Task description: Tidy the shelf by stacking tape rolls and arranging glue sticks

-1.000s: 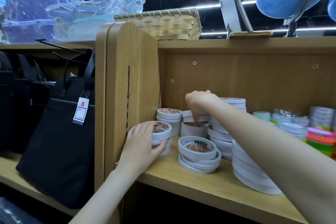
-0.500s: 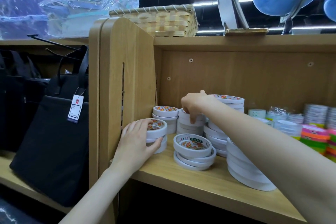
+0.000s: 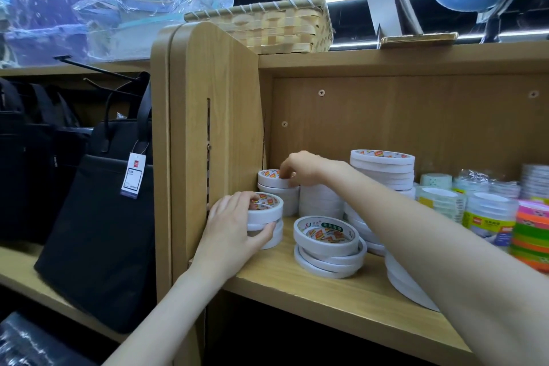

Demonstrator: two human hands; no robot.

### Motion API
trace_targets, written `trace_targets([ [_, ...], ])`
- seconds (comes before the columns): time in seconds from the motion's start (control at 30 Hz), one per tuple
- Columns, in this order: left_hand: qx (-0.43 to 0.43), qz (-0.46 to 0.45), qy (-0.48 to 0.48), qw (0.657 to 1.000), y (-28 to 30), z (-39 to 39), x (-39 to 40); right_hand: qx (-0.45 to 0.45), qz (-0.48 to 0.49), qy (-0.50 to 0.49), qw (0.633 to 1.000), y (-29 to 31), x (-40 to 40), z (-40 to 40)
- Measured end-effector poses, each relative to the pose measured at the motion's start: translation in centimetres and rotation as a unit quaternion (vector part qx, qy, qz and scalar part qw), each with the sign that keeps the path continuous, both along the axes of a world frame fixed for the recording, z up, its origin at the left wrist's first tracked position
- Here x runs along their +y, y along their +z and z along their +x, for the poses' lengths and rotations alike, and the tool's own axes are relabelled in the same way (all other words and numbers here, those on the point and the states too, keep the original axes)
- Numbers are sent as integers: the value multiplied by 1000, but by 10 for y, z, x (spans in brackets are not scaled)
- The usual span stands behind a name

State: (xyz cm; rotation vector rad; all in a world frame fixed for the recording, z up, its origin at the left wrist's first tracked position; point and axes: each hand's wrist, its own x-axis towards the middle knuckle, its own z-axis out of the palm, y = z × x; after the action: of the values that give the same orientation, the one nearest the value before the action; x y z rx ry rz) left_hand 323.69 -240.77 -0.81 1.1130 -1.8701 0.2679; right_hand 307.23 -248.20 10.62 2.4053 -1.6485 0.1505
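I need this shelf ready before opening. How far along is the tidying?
Partly done. Tall white tape stacks stand square at the back. In hand: the left hand grips the front-left stack, and the right hand pinches the top roll of the corner stack. Left: the middle stack is still skewed, its rolls offset. No glue sticks are visible, so I cannot judge that part.

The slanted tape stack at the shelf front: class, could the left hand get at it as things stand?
Probably yes. The slanted tape stack lies just beside the left hand, nothing between, but that hand grips the corner stack and must let go.
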Motion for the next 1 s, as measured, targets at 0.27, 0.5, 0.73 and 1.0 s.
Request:
trace_targets([
  [0.27, 0, 6, -12, 1000, 1, 1, 2, -89, -152, -5, 984, 29, 17, -13],
  [0.5, 44, -35, 19, 998, -3, -1, 4, 50, -117, -47, 991, 25, 34, -25],
  [0.73, 118, -44, -19, 992, 0, 1, 11, 48, 5, 6, 999, 0, 10, 4],
  [1.0, 125, -29, -37, 991, -2, 2, 7, -18, -72, 27, 997, 1, 4, 8],
])
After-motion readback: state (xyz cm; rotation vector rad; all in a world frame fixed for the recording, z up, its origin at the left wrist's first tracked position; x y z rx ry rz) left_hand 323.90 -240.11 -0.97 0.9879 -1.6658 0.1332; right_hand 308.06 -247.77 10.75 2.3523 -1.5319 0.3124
